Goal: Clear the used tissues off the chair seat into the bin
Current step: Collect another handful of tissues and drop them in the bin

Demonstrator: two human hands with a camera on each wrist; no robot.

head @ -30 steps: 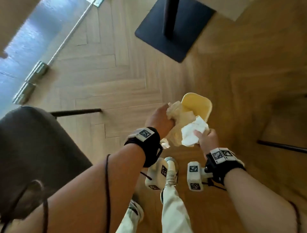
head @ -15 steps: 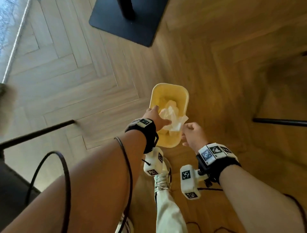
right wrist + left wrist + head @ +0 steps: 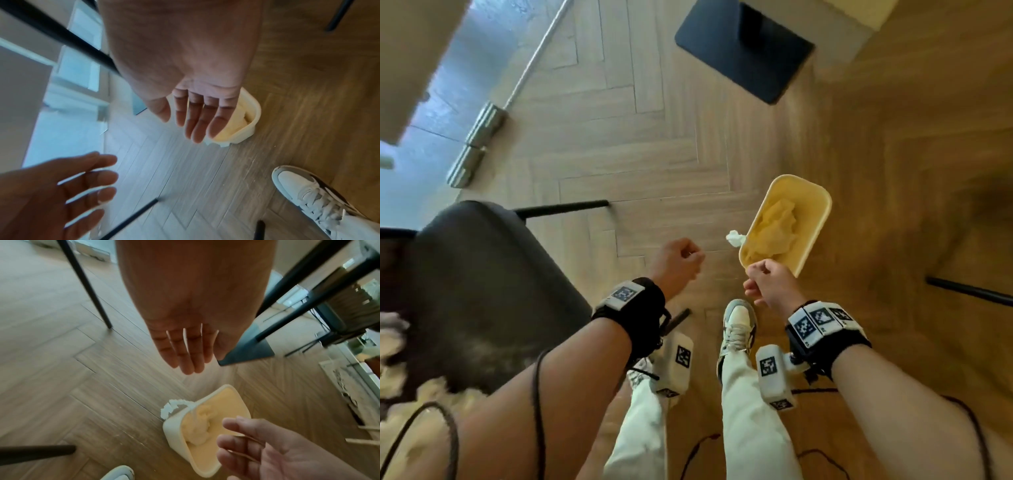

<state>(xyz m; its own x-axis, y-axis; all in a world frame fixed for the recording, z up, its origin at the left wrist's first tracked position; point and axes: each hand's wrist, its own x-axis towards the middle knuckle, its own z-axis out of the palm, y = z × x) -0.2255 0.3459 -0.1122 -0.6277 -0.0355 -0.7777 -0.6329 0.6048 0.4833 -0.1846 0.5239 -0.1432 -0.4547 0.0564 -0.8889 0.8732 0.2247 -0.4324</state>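
Both hands are empty and hover above the floor. The left hand (image 3: 678, 263) hangs with fingers straight and relaxed, pinching nothing; the right hand (image 3: 768, 282), near the bin's closest corner, shows the same loose spread in the wrist views. The yellow bin (image 3: 822, 219) stands on the herringbone floor (image 3: 619, 144), right of the dark chair seat (image 3: 482, 274). Crumpled tissues (image 3: 777, 226) lie inside it. One white tissue scrap (image 3: 734, 237) sits at the bin's left rim, apparently outside; judged a miss that needs picking up. The visible seat part carries no tissue, though its near edge is blurred.
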